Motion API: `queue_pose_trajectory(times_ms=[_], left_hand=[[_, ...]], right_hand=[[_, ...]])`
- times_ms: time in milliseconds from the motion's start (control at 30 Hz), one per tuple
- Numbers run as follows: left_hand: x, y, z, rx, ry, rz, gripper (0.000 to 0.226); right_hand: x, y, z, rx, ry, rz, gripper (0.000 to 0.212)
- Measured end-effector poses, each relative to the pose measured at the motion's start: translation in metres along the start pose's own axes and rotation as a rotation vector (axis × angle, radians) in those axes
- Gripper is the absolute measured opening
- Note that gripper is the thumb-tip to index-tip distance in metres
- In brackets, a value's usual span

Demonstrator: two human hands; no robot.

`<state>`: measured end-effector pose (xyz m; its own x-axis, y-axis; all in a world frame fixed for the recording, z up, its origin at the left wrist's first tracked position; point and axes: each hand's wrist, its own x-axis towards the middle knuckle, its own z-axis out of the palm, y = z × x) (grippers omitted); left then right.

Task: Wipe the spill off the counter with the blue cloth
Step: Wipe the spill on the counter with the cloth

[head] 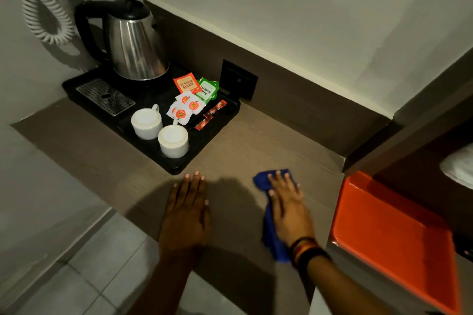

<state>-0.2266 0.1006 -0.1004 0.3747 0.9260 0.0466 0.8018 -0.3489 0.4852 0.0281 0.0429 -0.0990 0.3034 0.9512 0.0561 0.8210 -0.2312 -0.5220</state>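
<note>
Blue cloth [268, 222]: bunched lengthwise on the brown counter [245, 146], at about 5 o'clock from the black tray [179, 161]. Right hand [288, 210] lies flat on top of it, fingers slightly spread, pinning it down. Left hand [188, 212] rests palm-down on bare counter at 9 o'clock from the cloth, fingers close together, apart from it. No spill discernible in this light. Cloth looks soft, light and limp; likely to ruck under a push, so broad palm pressure should serve better than a pinch.
</note>
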Motion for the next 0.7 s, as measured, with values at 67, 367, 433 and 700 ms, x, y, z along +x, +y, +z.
queue_pose_trajectory(times_ms=[67, 367, 433, 700], left_hand=[[0.002, -0.004, 0.004, -0.005, -0.007, 0.005, 0.064], [0.000, -0.001, 0.000, 0.058, -0.009, 0.001, 0.061], [-0.001, -0.001, -0.002, 0.082, -0.018, 0.004, 0.061], [-0.001, -0.002, 0.005, 0.001, 0.006, -0.022, 0.064]], right_hand=[[0.042, 0.007, -0.008, -0.027, 0.035, 0.099, 0.046], [0.000, -0.076, 0.039, -0.116, -0.116, -0.174, 0.047], [-0.044, -0.053, 0.024, -0.089, -0.145, -0.176, 0.048], [0.051, 0.025, -0.017, -0.134, 0.132, 0.214, 0.047]])
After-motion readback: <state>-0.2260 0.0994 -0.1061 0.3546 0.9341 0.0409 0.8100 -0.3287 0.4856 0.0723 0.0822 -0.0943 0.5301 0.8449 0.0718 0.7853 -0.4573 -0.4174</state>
